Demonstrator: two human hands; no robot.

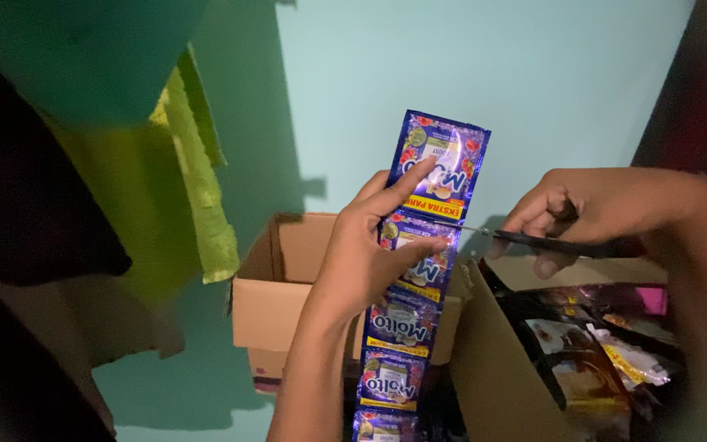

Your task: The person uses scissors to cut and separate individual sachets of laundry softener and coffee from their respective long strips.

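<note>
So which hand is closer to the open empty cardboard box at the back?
The left hand. It is directly in front of the empty cardboard box, holding the strip of purple sachets. The right hand holds scissors further right, above the filled box.

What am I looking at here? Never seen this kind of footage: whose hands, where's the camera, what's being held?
There is no machine here: a person works with two bare hands, and the single picture comes from a camera worn on their head, looking down at the hands.

The left hand holds up a long hanging strip of purple foil sachets, joined end to end. The right hand grips dark-handled scissors, whose blades point toward the strip's right edge, near the join below the top sachet.

Behind the strip stands an open brown cardboard box; its inside is too dark to read. At lower right a second cardboard box holds assorted dark and shiny packets. A yellow-green cloth hangs at left, in front of a pale blue wall. The scene is dim.
</note>
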